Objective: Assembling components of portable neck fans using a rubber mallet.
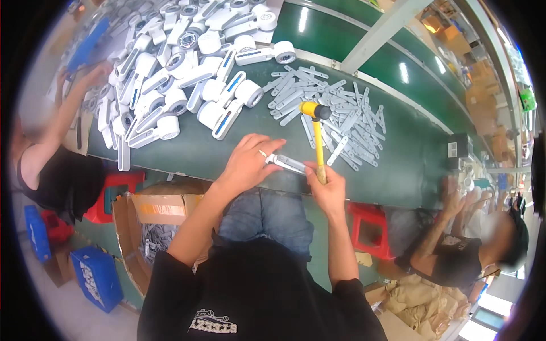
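My left hand (248, 163), a ring on one finger, is closed around one end of a slim white and grey part (291, 164) at the table's near edge. My right hand (328, 190) grips the yellow handle of a mallet (318, 139), its yellow and black head raised toward the far side. The right thumb and fingertips also touch the other end of the slim part. Beyond the mallet lies a loose pile of flat grey strips (352, 125). A big heap of white shower-head-shaped pieces (210, 74) with round ends covers the table's far left.
The green table (392, 176) runs along a green conveyor (335, 34) with a pale frame post (384, 37). A co-worker (51, 131) sits at the left, another (460, 244) at the right. An open cardboard box (162, 209) of grey parts stands below left, near red stools (369, 227).
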`<state>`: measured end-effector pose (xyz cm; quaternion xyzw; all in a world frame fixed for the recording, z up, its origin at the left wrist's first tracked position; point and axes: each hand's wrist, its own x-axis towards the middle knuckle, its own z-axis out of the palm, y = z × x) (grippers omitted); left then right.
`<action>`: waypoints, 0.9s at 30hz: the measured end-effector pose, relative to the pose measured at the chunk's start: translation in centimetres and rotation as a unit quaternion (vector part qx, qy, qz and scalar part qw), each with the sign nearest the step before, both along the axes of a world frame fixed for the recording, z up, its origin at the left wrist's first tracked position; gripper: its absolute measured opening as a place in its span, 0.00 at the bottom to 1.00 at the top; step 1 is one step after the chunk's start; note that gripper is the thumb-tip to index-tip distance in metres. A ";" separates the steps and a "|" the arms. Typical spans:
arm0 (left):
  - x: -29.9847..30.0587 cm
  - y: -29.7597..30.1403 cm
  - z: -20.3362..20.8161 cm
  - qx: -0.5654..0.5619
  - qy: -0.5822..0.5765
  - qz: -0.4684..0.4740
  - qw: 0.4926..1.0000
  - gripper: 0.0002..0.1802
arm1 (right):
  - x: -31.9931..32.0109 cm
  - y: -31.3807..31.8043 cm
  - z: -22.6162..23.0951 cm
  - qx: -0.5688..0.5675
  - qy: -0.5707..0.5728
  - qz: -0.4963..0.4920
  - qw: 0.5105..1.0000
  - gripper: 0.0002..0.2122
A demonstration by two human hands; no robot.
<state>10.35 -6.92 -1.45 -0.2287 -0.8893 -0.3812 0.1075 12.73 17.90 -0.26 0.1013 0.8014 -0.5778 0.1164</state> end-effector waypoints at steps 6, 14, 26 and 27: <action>-0.1 0.1 -0.6 0.014 0.075 -0.005 0.997 0.23 | -0.8 0.3 0.7 0.081 0.034 0.065 0.994 0.12; -1.2 -0.5 -2.1 0.019 0.104 -0.067 0.992 0.20 | -2.1 0.5 1.9 0.070 -0.037 0.095 0.992 0.10; -1.3 -0.7 -2.0 0.013 0.124 -0.073 0.990 0.19 | -2.2 0.6 2.4 0.103 -0.019 0.128 0.986 0.10; -1.3 -0.8 -1.8 0.008 0.123 -0.075 0.989 0.19 | -2.4 0.5 2.4 0.087 -0.043 0.115 0.989 0.10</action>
